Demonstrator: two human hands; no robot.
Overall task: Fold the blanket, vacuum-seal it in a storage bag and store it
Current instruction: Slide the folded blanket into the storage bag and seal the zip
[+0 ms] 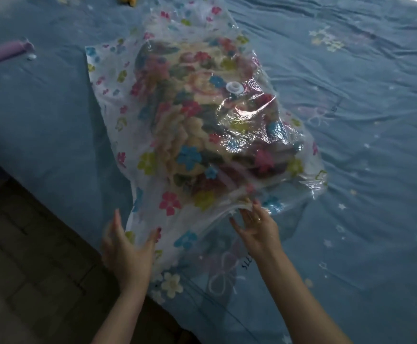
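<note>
Fingers (246, 214) of the right hand (257, 227) lie fairly straight and spread, their tips touching the near edge of the clear plastic storage bag printed with pink, blue and green flowers (118, 83), low and just right of centre in the frame; they curl round nothing. Fingers (117, 219) of the left hand (128, 247), lower left of centre, are also straight and released, the palm turned toward the bag's near left corner, the thumb pointing up against the plastic; motion blur hides whether the palm itself touches. Inside the bag sits the folded, multicoloured floral blanket (197, 125), filling most of it from the centre of the frame toward the upper middle. A round white plastic valve (234, 87) stands on the bag's top face, just above centre. The bag lies on a bed covered by a blue quilt with small star and bow patterns (363, 120), which fills the right and upper parts of the frame. A lilac cylindrical hand pump (4, 53) rests on the quilt at the upper left, well apart from the bag. Dark tiled floor (28, 269) shows at the lower left.
</note>
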